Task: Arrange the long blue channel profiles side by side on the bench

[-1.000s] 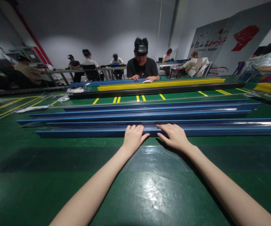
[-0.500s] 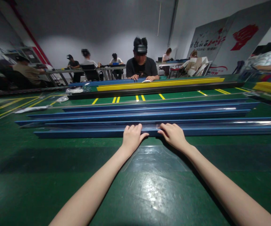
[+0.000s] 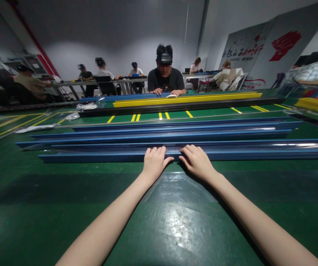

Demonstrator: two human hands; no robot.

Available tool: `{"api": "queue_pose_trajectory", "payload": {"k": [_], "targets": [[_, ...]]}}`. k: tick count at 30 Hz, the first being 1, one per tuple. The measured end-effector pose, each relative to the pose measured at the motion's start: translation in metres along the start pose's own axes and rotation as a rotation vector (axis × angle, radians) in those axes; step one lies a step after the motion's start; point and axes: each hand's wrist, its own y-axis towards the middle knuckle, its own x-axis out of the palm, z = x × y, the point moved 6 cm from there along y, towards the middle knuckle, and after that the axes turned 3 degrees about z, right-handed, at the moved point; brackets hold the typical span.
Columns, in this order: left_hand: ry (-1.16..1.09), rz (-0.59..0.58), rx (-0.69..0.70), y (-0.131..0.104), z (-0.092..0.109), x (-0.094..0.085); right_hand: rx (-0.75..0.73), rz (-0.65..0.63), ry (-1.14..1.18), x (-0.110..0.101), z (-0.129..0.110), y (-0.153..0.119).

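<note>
A long blue channel strip (image 3: 106,158) lies crosswise in front of me, with shiny clear film (image 3: 247,146) along its inside. My left hand (image 3: 154,163) is closed over its near wall, fingers inside and thumb on the front face. Just to the right, my right hand (image 3: 197,159) grips the same wall, its fingers bent over the edge. A short gap separates the two thumbs. What the fingertips press on inside the channel is partly hidden.
Under my forearms, a flat clear plastic sheet (image 3: 65,188) lies on the green table (image 3: 159,229). Beyond are several blue strips (image 3: 175,135), a black strip (image 3: 181,107) and a yellow strip (image 3: 189,99). A person (image 3: 166,79) sits opposite, hands on the far strips.
My right hand has slid left along the channel's near wall, closer to my left hand. My left hand stays in about the same place.
</note>
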Motion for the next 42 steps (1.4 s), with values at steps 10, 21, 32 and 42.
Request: {"api": "queue_pose_trajectory", "payload": {"k": [10, 21, 32, 42], "targets": [[-0.056, 0.005, 0.047, -0.001, 0.001, 0.001, -0.014, 0.010, -0.067, -0.004, -0.005, 0.007], [-0.144, 0.044, 0.160, -0.002, 0.008, -0.002, 0.059, -0.089, -0.154, -0.016, 0.020, -0.002], [-0.025, -0.010, 0.050, -0.001, 0.003, 0.000, 0.087, -0.105, -0.185, -0.022, 0.036, -0.012], [0.001, -0.018, 0.046, -0.001, 0.004, -0.001, 0.034, 0.012, -0.029, -0.010, 0.009, -0.002]]}}
